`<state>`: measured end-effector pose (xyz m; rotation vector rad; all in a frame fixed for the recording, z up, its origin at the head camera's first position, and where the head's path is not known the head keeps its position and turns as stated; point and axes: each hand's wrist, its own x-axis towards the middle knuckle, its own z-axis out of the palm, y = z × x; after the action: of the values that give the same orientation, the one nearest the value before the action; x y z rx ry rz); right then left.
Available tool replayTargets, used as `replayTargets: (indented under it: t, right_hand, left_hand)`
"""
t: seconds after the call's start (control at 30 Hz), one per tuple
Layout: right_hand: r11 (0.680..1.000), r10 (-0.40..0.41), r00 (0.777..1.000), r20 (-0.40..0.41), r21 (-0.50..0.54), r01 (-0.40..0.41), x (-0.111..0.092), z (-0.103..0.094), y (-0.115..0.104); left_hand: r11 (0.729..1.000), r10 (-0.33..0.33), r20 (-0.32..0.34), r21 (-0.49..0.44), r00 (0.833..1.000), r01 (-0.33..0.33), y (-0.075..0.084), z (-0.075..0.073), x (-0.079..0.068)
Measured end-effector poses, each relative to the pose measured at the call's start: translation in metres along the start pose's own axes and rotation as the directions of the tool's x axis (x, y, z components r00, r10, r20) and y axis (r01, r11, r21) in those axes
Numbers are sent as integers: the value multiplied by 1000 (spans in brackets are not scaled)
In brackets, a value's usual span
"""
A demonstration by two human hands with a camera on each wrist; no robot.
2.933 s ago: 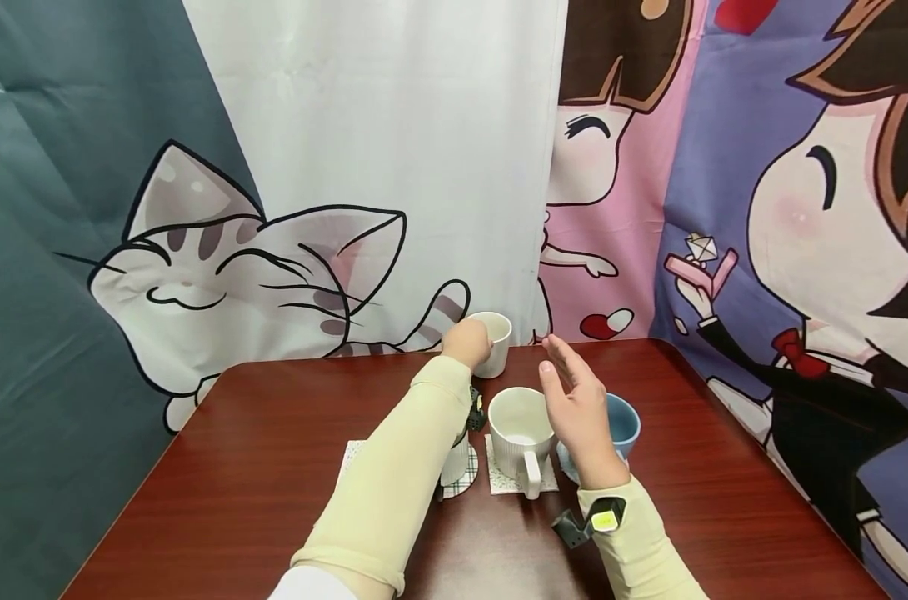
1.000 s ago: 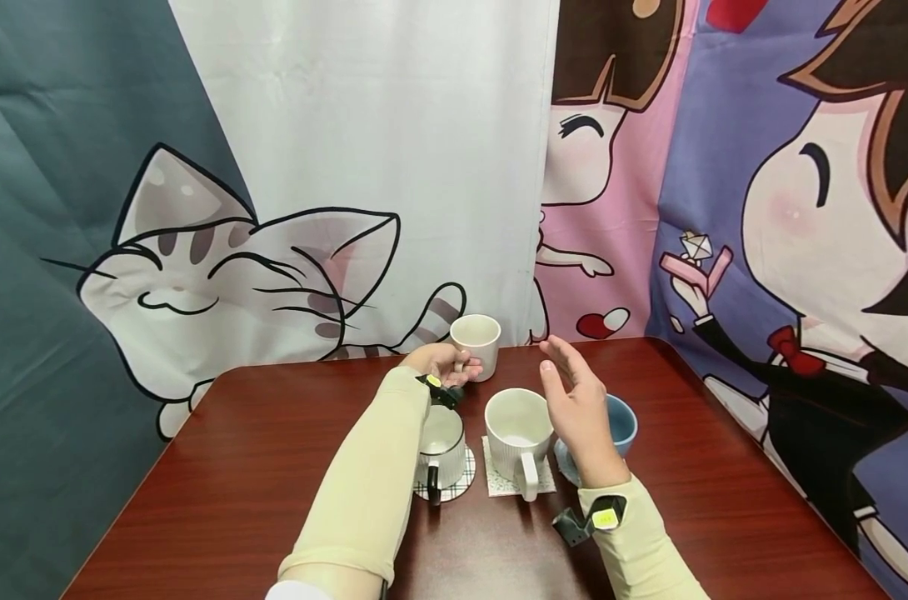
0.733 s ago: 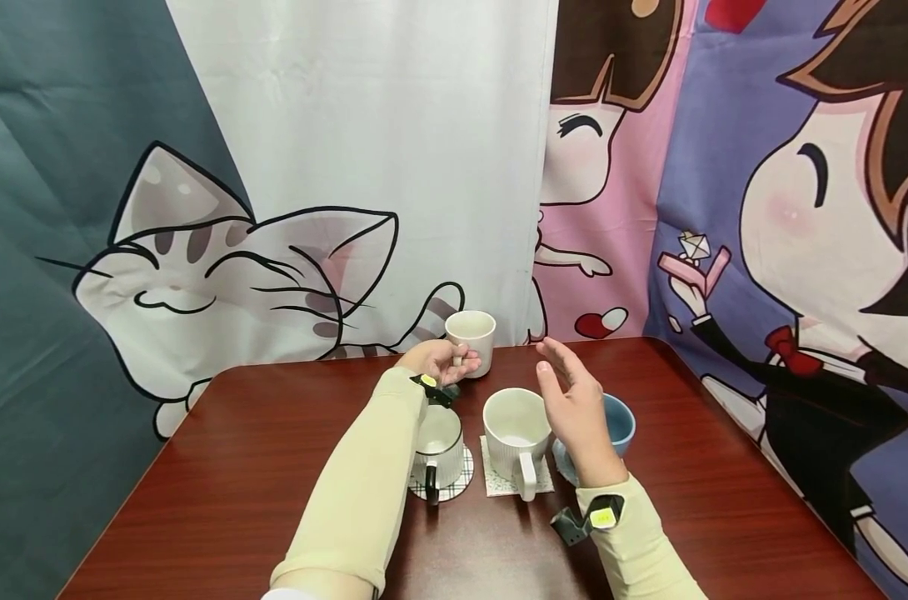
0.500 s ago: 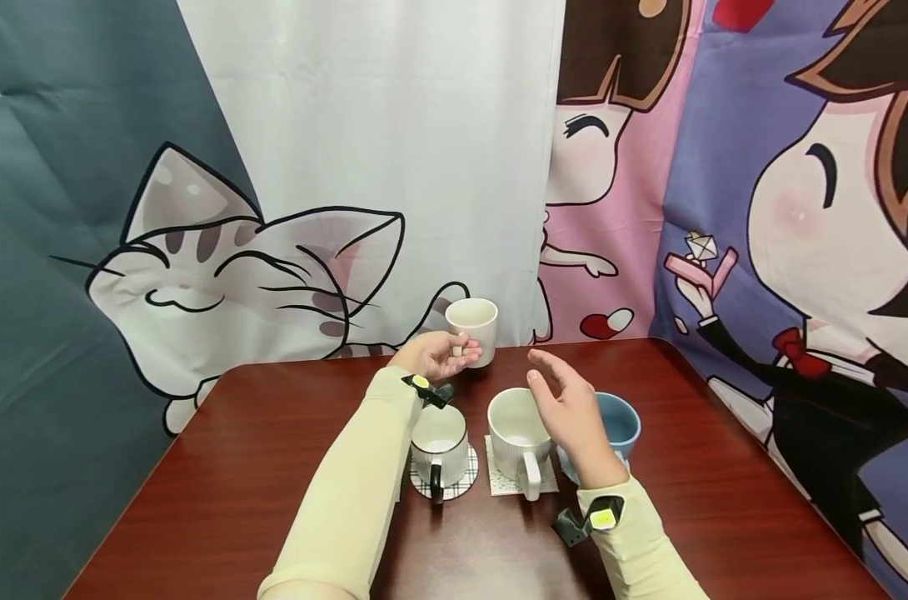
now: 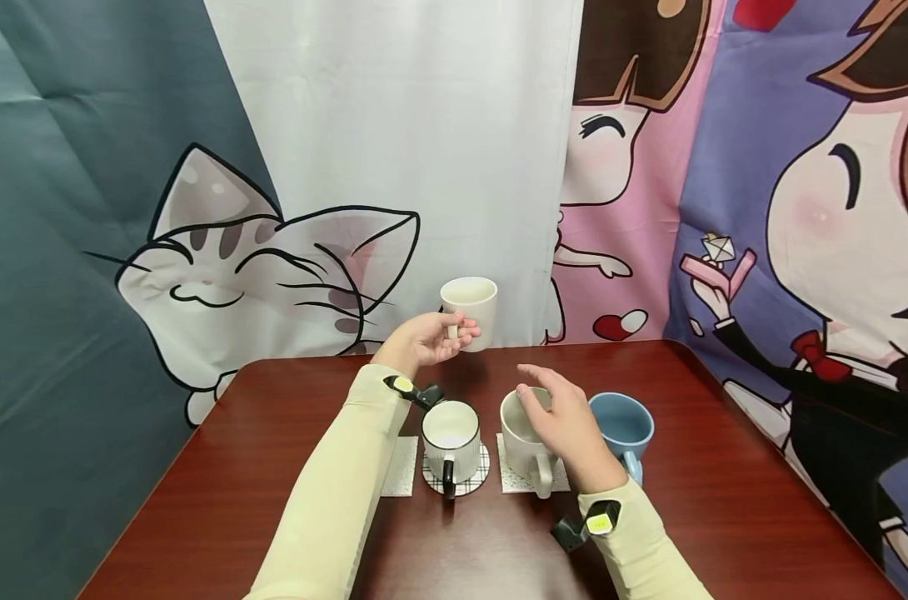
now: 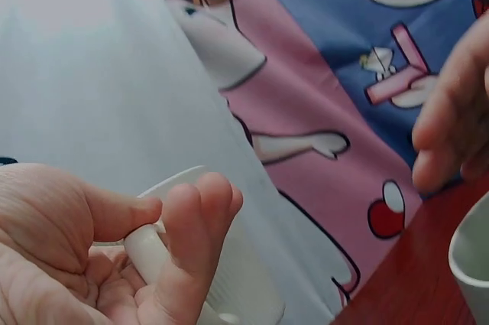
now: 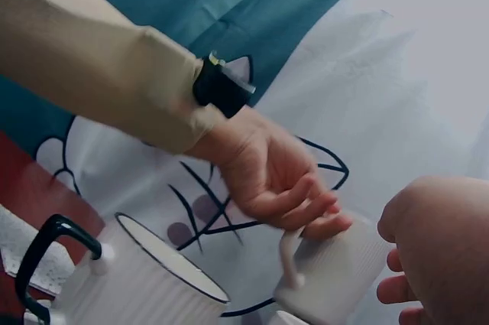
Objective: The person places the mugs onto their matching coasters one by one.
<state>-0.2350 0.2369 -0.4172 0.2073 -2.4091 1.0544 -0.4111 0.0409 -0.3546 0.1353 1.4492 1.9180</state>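
My left hand pinches the handle of a plain white mug, held upright above the back edge of the table. In the left wrist view the thumb and fingers close round the mug handle. My right hand is relaxed, holds nothing and overlaps a ribbed white mug in the head view. That mug stands on a square speckled coaster. Left of it, a black-rimmed white mug with a black handle stands on a round plaid coaster.
A blue mug stands to the right, partly behind my right wrist. A square white coaster lies beside my left forearm with nothing on it. The dark red table ends at a cartoon-printed curtain.
My left hand has taken the plain mug by its handle and lifted it off the table, slightly left and up. My right hand has shifted left and lower, over the ribbed mug.
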Motion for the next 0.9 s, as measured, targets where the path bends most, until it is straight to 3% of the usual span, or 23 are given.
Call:
replayTargets:
  t: [0.27, 0.5, 0.7, 0.9]
  right_hand:
    - [976, -204, 979, 23, -71, 206, -7, 19, -12]
    - [902, -427, 904, 30, -58, 428, -14, 45, -26]
    - [862, -501, 863, 69, -53, 504, -22, 67, -42]
    - [844, -527, 836, 151, -22, 536, -32, 84, -64]
  left_hand:
    - [996, 85, 0, 1, 996, -85, 6, -2, -36]
    - [989, 147, 8, 5, 989, -147, 6, -10, -68]
    - [980, 200, 27, 5, 979, -200, 5, -20, -93]
    - [968, 245, 34, 37, 969, -247, 3, -30, -119]
